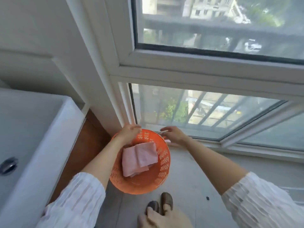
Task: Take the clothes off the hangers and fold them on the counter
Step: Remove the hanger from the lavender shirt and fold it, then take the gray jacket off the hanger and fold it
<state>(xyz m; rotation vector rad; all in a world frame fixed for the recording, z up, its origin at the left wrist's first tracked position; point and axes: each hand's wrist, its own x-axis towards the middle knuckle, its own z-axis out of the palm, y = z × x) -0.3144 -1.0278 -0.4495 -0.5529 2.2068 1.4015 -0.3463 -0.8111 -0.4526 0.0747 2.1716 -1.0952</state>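
Daylight pours through a big white-framed window onto a pale tiled floor, with a white ceramic sink on a wood-fronted cabinet to the left; no worktop shows itself from where the person stands. An orange plastic basket, round and pierced with little lattice holes, sits on the floor by the window; inside lies a folded pink cloth, soft and matte, the top layer lapped loosely over the one beneath.

The person's left hand reaches over the basket's far rim with fingers curled; whether it grips the rim I cannot tell. The right hand hovers just beside the rim with fingers extended and relaxed; something thin and pale lies under it, too blurred to name; a scrap of pink peeks out behind the basket there.

That cloth looks light and limp, I'd say; it would sag and unfold if pinched by one corner, so better scooped from under with both palms; the basket seems stiff yet light, best lifted by its rim. White crinkled sleeves cover both upper arms; brown slippers show below.
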